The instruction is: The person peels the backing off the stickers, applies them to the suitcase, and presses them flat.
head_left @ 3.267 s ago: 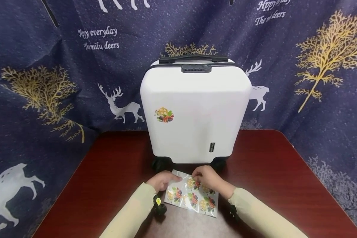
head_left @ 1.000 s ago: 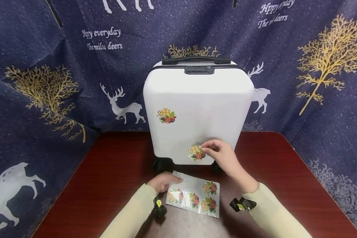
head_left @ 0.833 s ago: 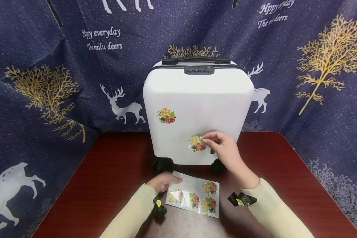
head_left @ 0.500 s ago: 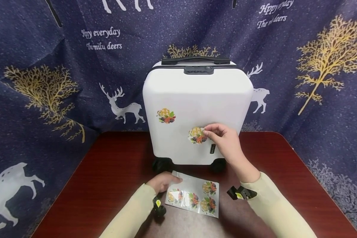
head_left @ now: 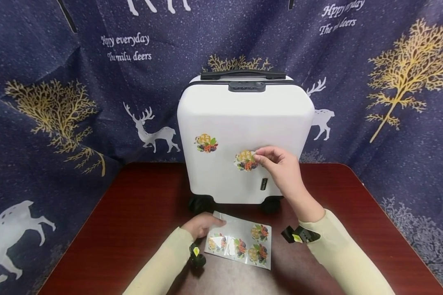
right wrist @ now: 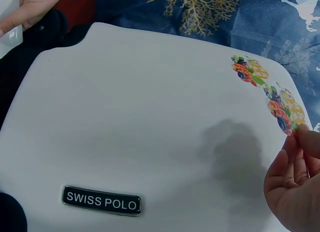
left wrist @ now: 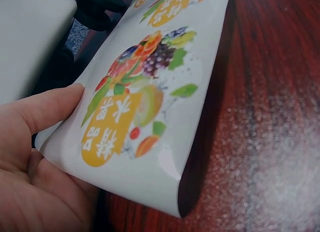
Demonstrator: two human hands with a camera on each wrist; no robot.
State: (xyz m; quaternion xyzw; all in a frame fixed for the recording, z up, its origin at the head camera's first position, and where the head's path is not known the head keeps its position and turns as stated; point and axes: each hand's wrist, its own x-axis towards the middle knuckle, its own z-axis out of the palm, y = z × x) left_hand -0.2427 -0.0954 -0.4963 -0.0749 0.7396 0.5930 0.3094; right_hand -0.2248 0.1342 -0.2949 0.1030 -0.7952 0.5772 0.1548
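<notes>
Likely lining up loose sticker point(head_left: 245, 160) on suitcase point(head_left: 240, 116)

Grasping loose sticker by its 2-to-3 o'clock edge with right-hand fingers point(head_left: 266, 150), before the suitcase front, at 4 o'clock from the stuck-on sticker point(head_left: 206, 143) and 11 o'clock from the brand plate point(head_left: 263, 184). Cannot tell whether touching the suitcase. Pinching sticker sheet point(head_left: 240, 226) near its 10 o'clock edge with left-hand fingers point(head_left: 218, 221), over the desk point(head_left: 336, 205), at 6 o'clock from the suitcase. Reads as the placing step, probably not yet stuck down. Calls next for settling the spot, then smoothing flat without creases. Versus a second ago: raised toward 12 o'clock, from near the suitcase's bottom edge to about mid-front; now exposing the brand plate, then covered. Keeping left-hand grip in the same place; counting four remaining stickers point(head_left: 240, 248) on the sheet, unchanged.
</notes>
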